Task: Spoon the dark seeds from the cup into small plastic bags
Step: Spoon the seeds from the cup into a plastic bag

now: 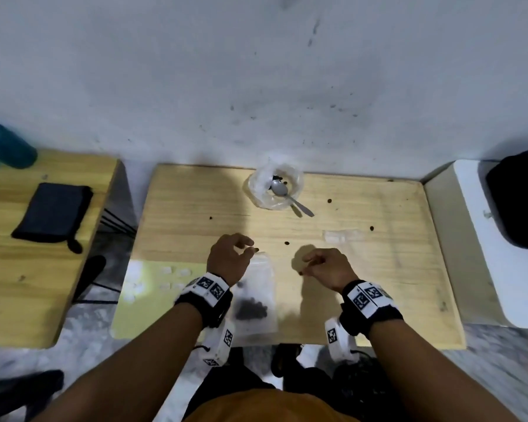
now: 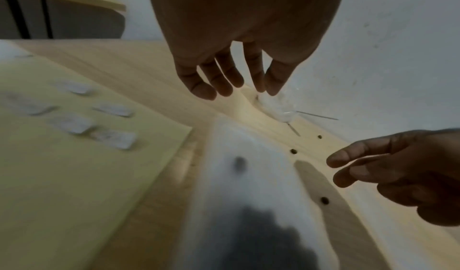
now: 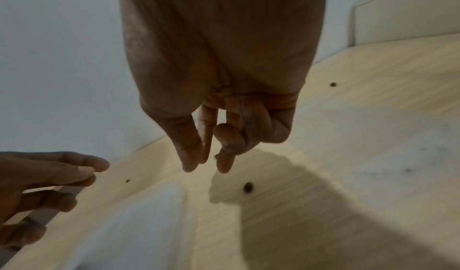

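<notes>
Clear plastic bag of dark seeds (image 1: 253, 303), lower centre | my left hand (image 1: 227, 260) and right hand (image 1: 326, 266) loosely curled, empty | step: gathering strays | next: pinch loose seed (image 1: 286, 243).

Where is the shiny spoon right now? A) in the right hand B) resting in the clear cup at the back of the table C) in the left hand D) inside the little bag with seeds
B: the spoon rests with its bowl in the cup, and neither hand is near it.
</notes>
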A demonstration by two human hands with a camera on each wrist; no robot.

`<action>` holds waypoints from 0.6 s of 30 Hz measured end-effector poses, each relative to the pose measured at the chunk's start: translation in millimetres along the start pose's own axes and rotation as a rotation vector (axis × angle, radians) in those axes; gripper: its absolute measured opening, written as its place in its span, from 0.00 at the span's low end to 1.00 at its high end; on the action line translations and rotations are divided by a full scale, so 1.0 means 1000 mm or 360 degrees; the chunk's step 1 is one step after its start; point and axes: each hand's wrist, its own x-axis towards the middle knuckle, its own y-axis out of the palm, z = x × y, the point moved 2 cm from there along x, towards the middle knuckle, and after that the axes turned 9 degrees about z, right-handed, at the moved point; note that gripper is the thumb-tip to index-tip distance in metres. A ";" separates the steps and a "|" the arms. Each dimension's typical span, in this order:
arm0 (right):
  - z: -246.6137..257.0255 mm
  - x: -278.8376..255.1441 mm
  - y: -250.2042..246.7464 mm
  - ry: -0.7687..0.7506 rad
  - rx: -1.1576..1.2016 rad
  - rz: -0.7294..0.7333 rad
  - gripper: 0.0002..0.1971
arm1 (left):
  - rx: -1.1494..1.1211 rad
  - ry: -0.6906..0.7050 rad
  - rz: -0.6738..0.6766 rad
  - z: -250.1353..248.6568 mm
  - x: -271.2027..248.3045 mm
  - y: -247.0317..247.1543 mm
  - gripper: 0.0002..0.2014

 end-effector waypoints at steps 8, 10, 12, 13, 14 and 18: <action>-0.078 -0.001 -0.070 0.0344 0.0051 -0.0329 0.32 | -0.0275 -0.0238 0.0677 -0.059 0.023 0.105 0.02; -0.091 0.001 -0.078 0.0393 0.0022 -0.0347 0.39 | -0.0257 -0.0296 0.0747 -0.068 0.028 0.130 0.04; -0.098 0.004 -0.083 0.0420 -0.0052 -0.0336 0.43 | -0.0253 -0.0326 0.0745 -0.077 0.033 0.149 0.06; -0.098 0.005 -0.083 0.0429 -0.0102 -0.0320 0.44 | -0.0246 -0.0333 0.0719 -0.081 0.035 0.155 0.07; -0.098 0.007 -0.082 0.0449 -0.0169 -0.0298 0.45 | -0.0239 -0.0337 0.0691 -0.084 0.038 0.161 0.08; -0.098 0.014 -0.078 0.0481 -0.0384 -0.0269 0.45 | -0.0355 -0.0413 0.0569 -0.096 0.047 0.177 0.13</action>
